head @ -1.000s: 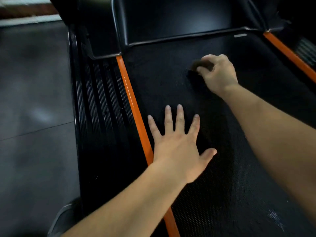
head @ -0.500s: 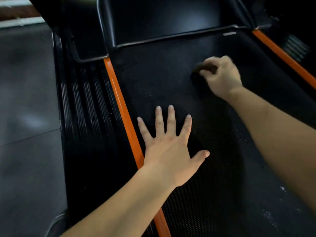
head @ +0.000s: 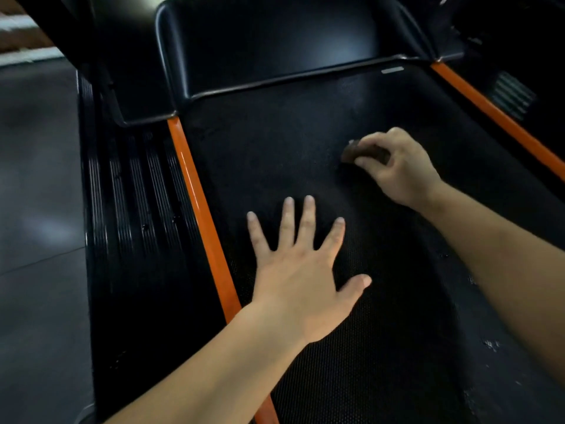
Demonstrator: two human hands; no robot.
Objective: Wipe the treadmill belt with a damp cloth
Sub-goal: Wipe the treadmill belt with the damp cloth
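1. Step in hand, by my reading: mid-wipe. Right hand [head: 400,166] has its fingers curled and pinched around a small dark cloth [head: 354,153], bunched into a wad and pressed down on the treadmill belt [head: 275,154].
2. Cloth pokes out just ahead of the pinching fingertips; the rest is hidden under the palm. Whether it is damp cannot be told.
3. Left hand [head: 302,270] lies flat on the belt, fingers spread wide, holding nothing. It sits behind the grip and to its left, apart from the cloth, probably bracing body weight.
4. Next move likely calls for steady downward pressure and sweeping the wad sideways across the belt, toward the orange side strip [head: 195,191] well left of the grip, or toward the second one [head: 495,114] close on its right.
5. Pale specks [head: 490,344] sit on the belt well behind the grip; that patch probably wants a pass.
6. Count: two hands, one cloth, one belt, two orange strips, one black front cover [head: 275,41] ahead of the grip.
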